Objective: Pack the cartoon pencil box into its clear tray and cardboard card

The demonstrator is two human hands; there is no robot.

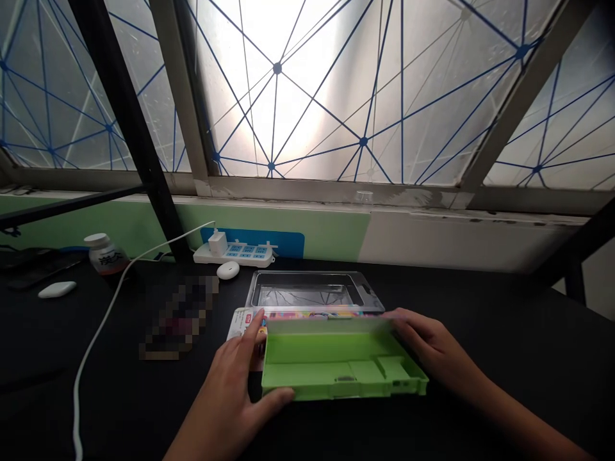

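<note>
A bright green plastic pencil case (331, 352) lies before me, its long tray facing me and a small raised compartment at its right end. Along its back edge stands a paler, see-through lid (331, 326). My left hand (235, 374) grips the left end, thumb on the front edge and index finger reaching to the back corner. At the back right corner, my right hand (425, 336) has its fingers closed on the lid's edge; some fingertips are hidden. Behind the case lie a printed card (237, 323), partly covered, and a clear plastic blister shell (372, 298).
A white power strip (235, 255) with a plugged-in charger (218, 243) sits by the wall. A white cable (103, 326) runs down the left side. Also on the black table (504, 333) are a round white case (227, 270), a bottle (106, 256) and a blurred-out item (180, 320).
</note>
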